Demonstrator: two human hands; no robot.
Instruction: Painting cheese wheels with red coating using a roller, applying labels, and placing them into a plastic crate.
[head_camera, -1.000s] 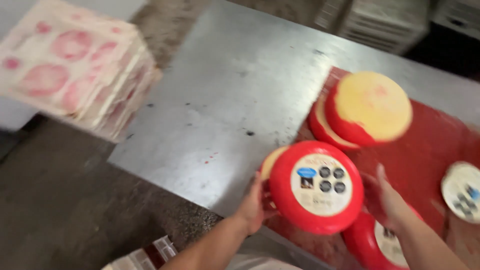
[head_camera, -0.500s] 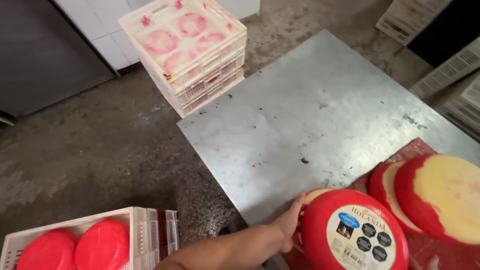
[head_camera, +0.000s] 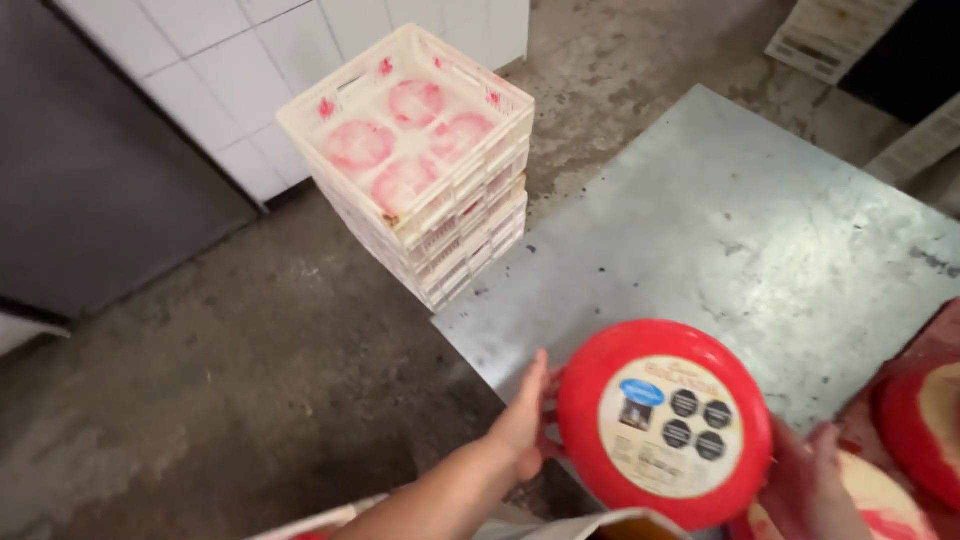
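While both hands press in from the sides, the round red cheese (head_camera: 665, 424) is held up just over the near edge of the metal table (head_camera: 740, 240). The left hand (head_camera: 522, 420) lies flat on its left edge, and the right hand (head_camera: 810, 485) cups its lower right edge, so the two hands squeeze it between them. It looks big and thick, so it is likely heavy. Its red coat looks smooth and shiny, so it could slip. It seems hard, not squishy. Holding it with two hands on opposite sides looks like the safe way. A round pale label (head_camera: 672, 427) sits on its face. More red and yellow cheeses (head_camera: 925, 425) lie to the right. The table is grey, scratched and bare in the middle. Beyond it stands a stack of white crates (head_camera: 420, 160) with pink marks, on a rough grey floor (head_camera: 250, 350) by a white tiled wall (head_camera: 280, 50).
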